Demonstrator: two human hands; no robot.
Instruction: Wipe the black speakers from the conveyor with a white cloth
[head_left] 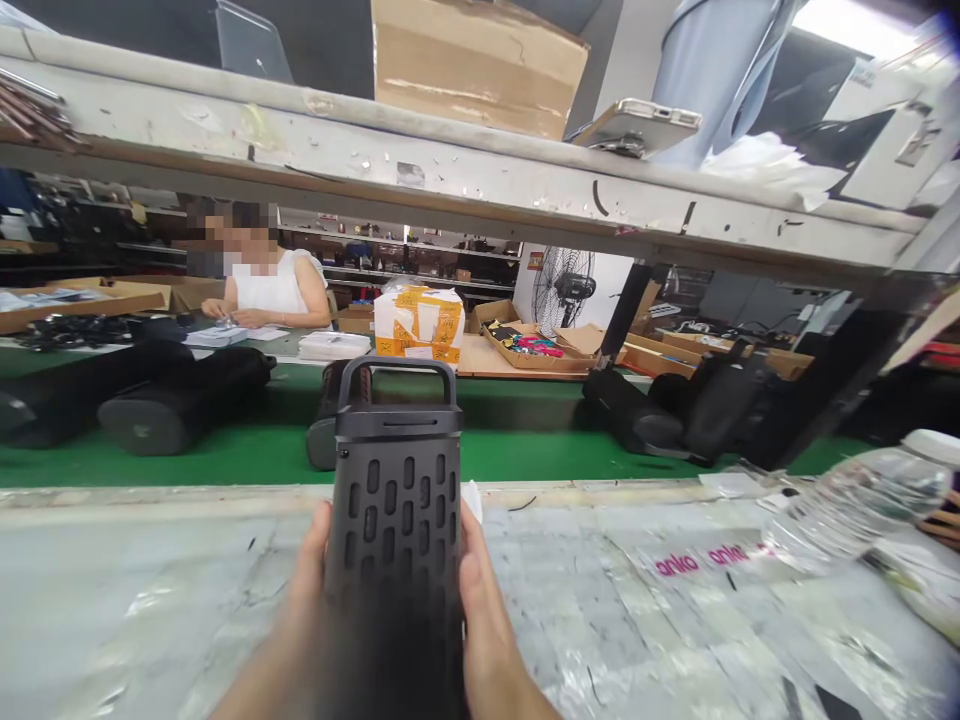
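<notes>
A tall black device with a slotted grille and a carry handle on top stands upright in front of me, above the grey worktop. My left hand presses against its left side. My right hand grips its right side, thumb up along the edge. Both hands are closed round the body. A small white scrap shows just behind my right thumb.
A green conveyor belt runs behind the worktop with several black devices lying on it. A clear plastic bottle lies at the right. A white shelf hangs overhead with a cardboard box. A seated person works across the belt.
</notes>
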